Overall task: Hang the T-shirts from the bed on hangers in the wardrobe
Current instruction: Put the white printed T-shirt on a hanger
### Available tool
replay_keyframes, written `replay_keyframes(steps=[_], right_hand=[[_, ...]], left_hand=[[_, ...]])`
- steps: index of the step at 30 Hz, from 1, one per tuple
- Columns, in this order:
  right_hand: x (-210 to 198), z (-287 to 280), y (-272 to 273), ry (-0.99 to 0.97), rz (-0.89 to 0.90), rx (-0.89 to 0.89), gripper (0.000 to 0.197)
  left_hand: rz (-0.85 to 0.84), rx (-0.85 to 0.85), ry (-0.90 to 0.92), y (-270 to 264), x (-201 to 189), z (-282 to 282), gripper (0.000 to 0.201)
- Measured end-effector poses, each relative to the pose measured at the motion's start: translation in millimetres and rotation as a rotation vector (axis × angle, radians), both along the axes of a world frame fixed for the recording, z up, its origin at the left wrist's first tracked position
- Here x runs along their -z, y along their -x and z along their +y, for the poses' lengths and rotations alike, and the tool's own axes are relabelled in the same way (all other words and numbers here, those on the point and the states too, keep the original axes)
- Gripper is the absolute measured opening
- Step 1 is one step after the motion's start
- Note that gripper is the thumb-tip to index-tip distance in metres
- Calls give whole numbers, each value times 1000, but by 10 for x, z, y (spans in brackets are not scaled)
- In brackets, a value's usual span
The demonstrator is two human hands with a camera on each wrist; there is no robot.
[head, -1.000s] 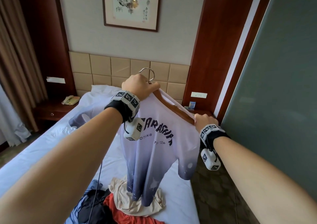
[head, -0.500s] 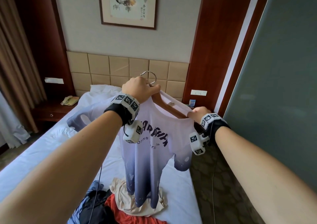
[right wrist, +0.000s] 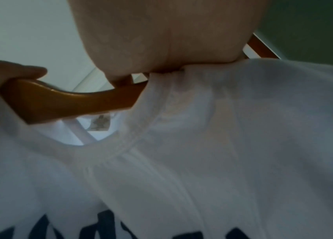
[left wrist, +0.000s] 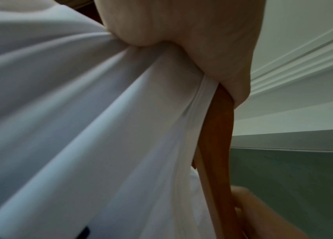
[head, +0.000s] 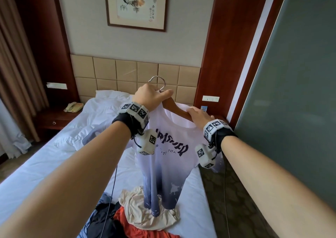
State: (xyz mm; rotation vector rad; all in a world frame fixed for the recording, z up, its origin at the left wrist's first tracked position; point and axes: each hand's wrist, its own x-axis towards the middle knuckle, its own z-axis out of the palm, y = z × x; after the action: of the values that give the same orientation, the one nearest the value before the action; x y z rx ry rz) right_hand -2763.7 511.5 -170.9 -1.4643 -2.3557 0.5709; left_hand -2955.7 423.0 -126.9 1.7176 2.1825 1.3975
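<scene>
Left hand [head: 151,98] fingers clamped on hanger [head: 179,108] neck, steadying it above the bed [head: 54,155]; right hand [head: 199,114] fingers curled on T-shirt [head: 163,165] collar, seating it.

my head camera looks forward and down over both forearms at the wooden hanger [head: 179,108], the bed [head: 54,155] beyond it. my left wrist camera sits close under the hanger [left wrist: 216,145], facing up toward the ceiling. my right wrist camera, just as near, faces up too; all three views share the hanger [right wrist: 69,100].
</scene>
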Motion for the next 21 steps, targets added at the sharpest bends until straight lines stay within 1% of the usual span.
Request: replay_keyframes(steps=[1,4,6,7,10,12,14,16,19,21], right_hand=[[6,-21,37,-19,42,-37,50],[50,-81,142,-48,167,-188,53],[75,-99,186,-71,177,-241,59],[81,-88,208,-96,151,-254,58],[15,-168,331,-242,38,-223,46],[-50,-248,437,-356,8,-189,31],[-95,-305,555,-407,8,-174,18],[-112,-350,661,-415,5,-158,11],[-143,-381,768,-418,2,-87,11],[-149,-404,854,-393,-29,-31,15]], left_hand=[[-7,7,-4,18,4,-7,65],[-38,1,0,98,7,-13,66],[-62,6,11,168,9,-2,64],[-69,16,12,208,16,11,62],[-106,45,20,331,34,56,59],[-152,78,39,399,48,92,61],[-199,142,71,463,62,118,66],[-237,211,102,524,67,100,71],[-249,295,139,640,49,69,66],[-223,293,172,730,46,18,66]])
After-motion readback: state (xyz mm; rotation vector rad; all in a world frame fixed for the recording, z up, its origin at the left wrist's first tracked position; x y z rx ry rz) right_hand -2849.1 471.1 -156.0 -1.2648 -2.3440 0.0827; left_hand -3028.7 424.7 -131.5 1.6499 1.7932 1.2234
